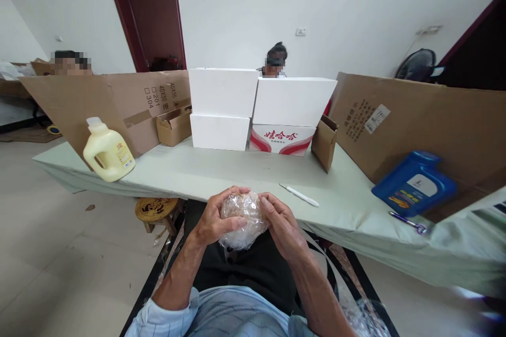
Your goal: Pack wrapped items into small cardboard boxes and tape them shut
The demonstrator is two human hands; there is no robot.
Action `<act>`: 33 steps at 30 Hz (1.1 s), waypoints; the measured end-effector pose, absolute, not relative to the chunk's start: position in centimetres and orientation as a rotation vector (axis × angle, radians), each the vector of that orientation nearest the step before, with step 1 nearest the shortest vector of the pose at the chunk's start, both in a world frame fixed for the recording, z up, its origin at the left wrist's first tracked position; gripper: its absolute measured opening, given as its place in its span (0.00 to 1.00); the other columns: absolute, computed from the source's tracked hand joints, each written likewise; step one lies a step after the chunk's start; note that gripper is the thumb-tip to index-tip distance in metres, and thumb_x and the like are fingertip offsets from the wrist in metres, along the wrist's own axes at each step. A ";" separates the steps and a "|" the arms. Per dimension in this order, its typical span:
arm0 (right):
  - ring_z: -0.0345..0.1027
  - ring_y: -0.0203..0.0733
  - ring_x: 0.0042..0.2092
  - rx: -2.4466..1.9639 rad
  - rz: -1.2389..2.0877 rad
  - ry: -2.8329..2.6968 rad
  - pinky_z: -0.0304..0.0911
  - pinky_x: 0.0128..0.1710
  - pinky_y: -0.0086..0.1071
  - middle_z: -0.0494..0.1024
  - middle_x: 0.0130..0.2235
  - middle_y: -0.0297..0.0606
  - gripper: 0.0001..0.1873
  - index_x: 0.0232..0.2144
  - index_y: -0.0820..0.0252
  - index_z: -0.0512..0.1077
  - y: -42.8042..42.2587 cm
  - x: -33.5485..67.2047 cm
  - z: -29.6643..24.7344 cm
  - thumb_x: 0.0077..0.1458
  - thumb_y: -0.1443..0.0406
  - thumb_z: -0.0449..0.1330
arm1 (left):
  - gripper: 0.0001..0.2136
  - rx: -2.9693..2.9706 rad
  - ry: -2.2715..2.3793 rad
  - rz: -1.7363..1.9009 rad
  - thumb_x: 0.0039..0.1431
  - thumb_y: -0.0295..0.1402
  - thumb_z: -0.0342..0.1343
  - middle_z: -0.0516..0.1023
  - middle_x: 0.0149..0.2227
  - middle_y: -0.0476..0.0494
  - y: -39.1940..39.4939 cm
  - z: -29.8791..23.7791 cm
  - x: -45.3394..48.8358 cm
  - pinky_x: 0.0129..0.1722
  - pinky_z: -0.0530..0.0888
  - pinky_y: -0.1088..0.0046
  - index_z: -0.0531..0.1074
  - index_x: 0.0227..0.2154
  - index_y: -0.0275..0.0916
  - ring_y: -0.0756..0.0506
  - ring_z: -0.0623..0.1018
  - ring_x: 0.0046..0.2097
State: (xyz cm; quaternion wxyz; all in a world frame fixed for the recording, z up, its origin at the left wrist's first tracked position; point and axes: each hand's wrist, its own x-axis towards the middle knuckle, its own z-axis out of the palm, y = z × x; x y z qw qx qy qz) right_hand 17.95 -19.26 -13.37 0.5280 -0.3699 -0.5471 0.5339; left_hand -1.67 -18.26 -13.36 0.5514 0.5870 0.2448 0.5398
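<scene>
A rounded bundle wrapped in clear, crinkled plastic film (pixel 244 226) is held above my lap, just in front of the table edge. My left hand (pixel 221 218) wraps round its left side, with the thumb lying across the front. On the other side my right hand (pixel 280 218) pinches the film near the upper right with thumb and fingers. What the plastic encloses cannot be made out. Beyond my right hand, a white pen-like tool with a thin metal tip (pixel 302 196) lies on the table.
Stacked white boxes (pixel 223 92) and a red-marked carton (pixel 282 139) stand ahead. Cardboard panels (pixel 411 131) flank the green-clothed table (pixel 166 168). A yellow jug (pixel 108 152) is at left; a blue bottle (pixel 417 184) and a purple razor-like item (pixel 407 222) are at right. A stool (pixel 156 209) stands below. Two people sit beyond.
</scene>
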 end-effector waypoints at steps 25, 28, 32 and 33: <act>0.55 0.33 0.20 -0.653 1.197 -0.976 0.56 0.20 0.29 0.63 0.21 0.25 0.29 0.27 0.53 0.66 -20.1 14.9 -13.8 0.58 0.40 0.69 | 0.30 0.700 0.420 1.520 0.52 0.52 0.70 0.84 0.54 0.37 -17.8 -13.3 0.9 0.58 0.78 0.55 0.77 0.52 0.39 0.31 0.81 0.59; 0.52 0.32 0.21 -0.675 1.138 -0.988 0.53 0.20 0.28 0.63 0.21 0.26 0.27 0.27 0.54 0.67 -20.0 16.1 -13.2 0.60 0.42 0.69 | 0.31 0.799 0.440 1.448 0.46 0.46 0.76 0.83 0.55 0.37 -17.5 -13.5 -0.3 0.58 0.77 0.59 0.78 0.53 0.39 0.33 0.79 0.61; 0.52 0.31 0.20 -0.726 1.138 -1.116 0.50 0.19 0.28 0.64 0.21 0.26 0.26 0.28 0.54 0.69 -20.1 16.8 -13.0 0.61 0.42 0.68 | 0.29 0.898 0.517 1.452 0.49 0.39 0.76 0.82 0.58 0.40 -17.3 -13.2 -1.5 0.57 0.75 0.69 0.79 0.55 0.41 0.39 0.78 0.61; 0.51 0.31 0.20 -0.724 1.148 -1.145 0.50 0.19 0.28 0.63 0.20 0.25 0.26 0.28 0.54 0.69 -20.2 16.7 -13.1 0.60 0.41 0.68 | 0.29 0.912 0.535 1.472 0.50 0.42 0.75 0.82 0.56 0.40 -17.4 -13.1 -1.3 0.55 0.76 0.69 0.79 0.55 0.40 0.40 0.80 0.58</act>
